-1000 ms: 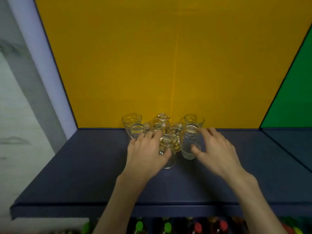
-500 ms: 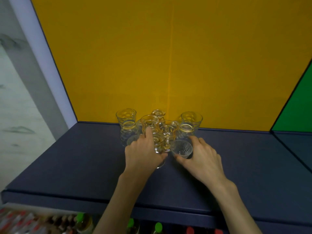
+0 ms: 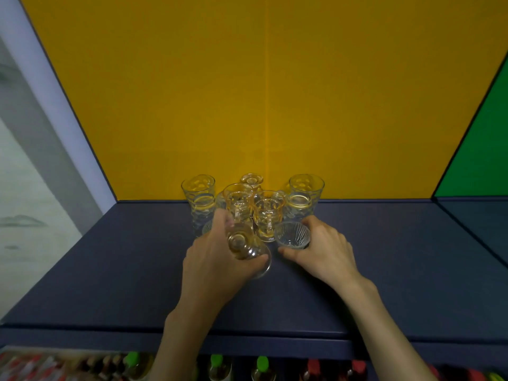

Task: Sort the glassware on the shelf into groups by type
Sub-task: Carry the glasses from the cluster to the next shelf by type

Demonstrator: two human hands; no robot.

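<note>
Clear glassware stands clustered at the back of the dark blue shelf [image 3: 110, 284], against the yellow wall. My left hand [image 3: 217, 265] grips a stemmed glass [image 3: 244, 246], tilted with its foot toward me. My right hand [image 3: 324, 251] is wrapped around a small ribbed glass bowl [image 3: 292, 235] that sits on the shelf. Behind them stand two handled mugs [image 3: 268, 213], a tall dimpled tumbler on the left [image 3: 199, 199], another on the right [image 3: 303, 196], and a small glass [image 3: 251, 179] at the very back. A further glass by my left hand is mostly hidden.
The shelf's front edge [image 3: 275, 345] runs across near the bottom. Below it stand bottles with green [image 3: 262, 364] and red [image 3: 313, 365] caps. A green wall panel [image 3: 483, 155] bounds the right side, and a white post [image 3: 41, 86] the left.
My left hand has tipped the stemmed glass and drawn it toward me, off the cluster. My right hand has closed around the ribbed bowl.
</note>
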